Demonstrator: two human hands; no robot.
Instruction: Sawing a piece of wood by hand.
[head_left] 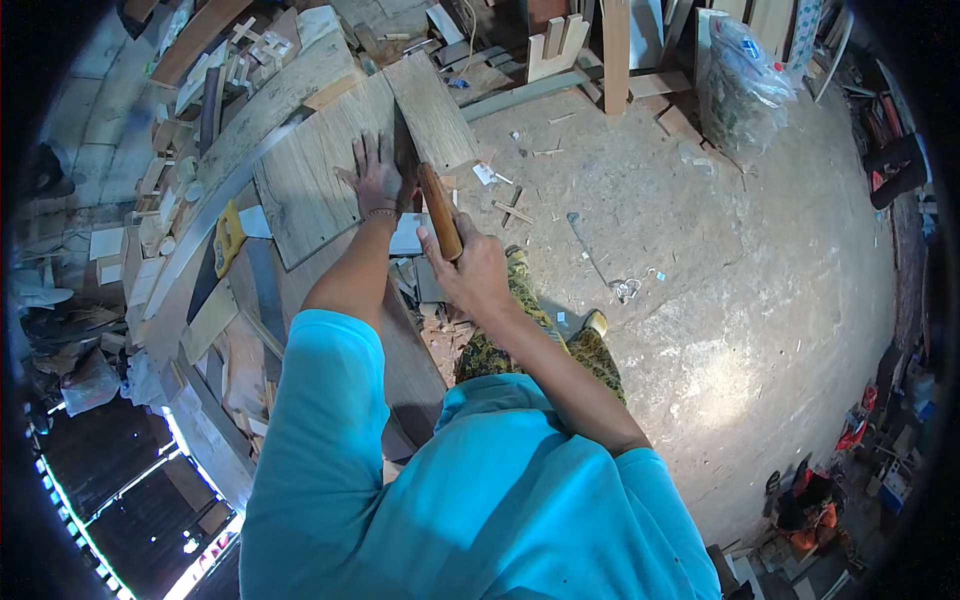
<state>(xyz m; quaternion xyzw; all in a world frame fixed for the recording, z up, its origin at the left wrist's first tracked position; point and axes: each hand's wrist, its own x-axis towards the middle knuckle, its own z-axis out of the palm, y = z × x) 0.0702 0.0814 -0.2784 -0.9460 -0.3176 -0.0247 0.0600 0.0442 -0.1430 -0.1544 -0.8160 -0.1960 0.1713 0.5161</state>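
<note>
While left fingers (pixel 371 146) lie spread on wooden board (pixel 305 190), right fingers (pixel 465 230) grip brown wooden bar (pixel 439 210) near lower end.

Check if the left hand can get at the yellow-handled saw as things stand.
Probably yes: the left hand lies flat, fingers spread, on the wood-grain board, and the yellow-handled saw sits left of that board with its handle uncovered.

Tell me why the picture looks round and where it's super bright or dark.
Head view: its fisheye lens bends edges and leaves black corners; head view: the floor has a pale glare patch, and white light strips blaze lower left; head view: shadow crosses the blue shirt, and the brown wooden handle looks fairly sharp.
</note>
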